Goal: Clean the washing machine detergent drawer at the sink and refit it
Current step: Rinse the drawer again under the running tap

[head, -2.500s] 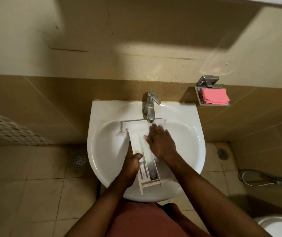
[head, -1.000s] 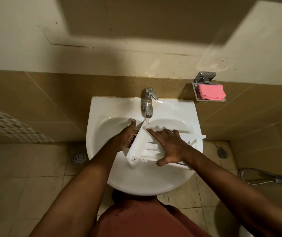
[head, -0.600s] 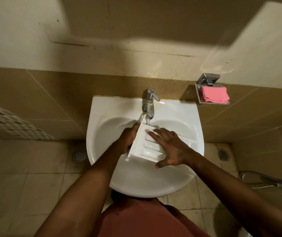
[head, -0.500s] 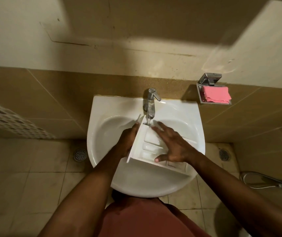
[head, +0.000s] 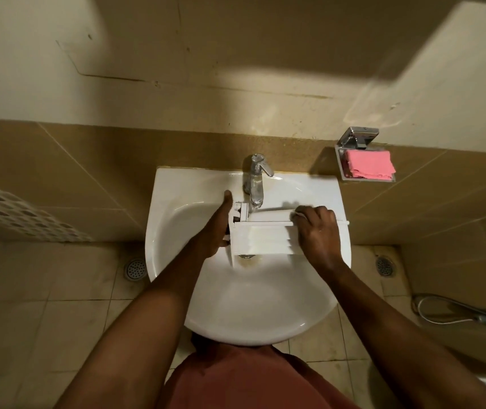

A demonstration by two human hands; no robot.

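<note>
Head: right fingers (head: pixel 315 215) curled over drawer (head: pixel 262 240)

I've swung the detergent drawer (head: pixel 262 239) from its slant to lie straight across the sink (head: pixel 253 320) under the tap (head: pixel 255 180); my right hand (head: pixel 318 231) has slid to its right end and curls over the far edge.

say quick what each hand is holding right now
Left hand: grips left end of the white plastic detergent drawer.
Right hand: fingers curled over its right end.
</note>
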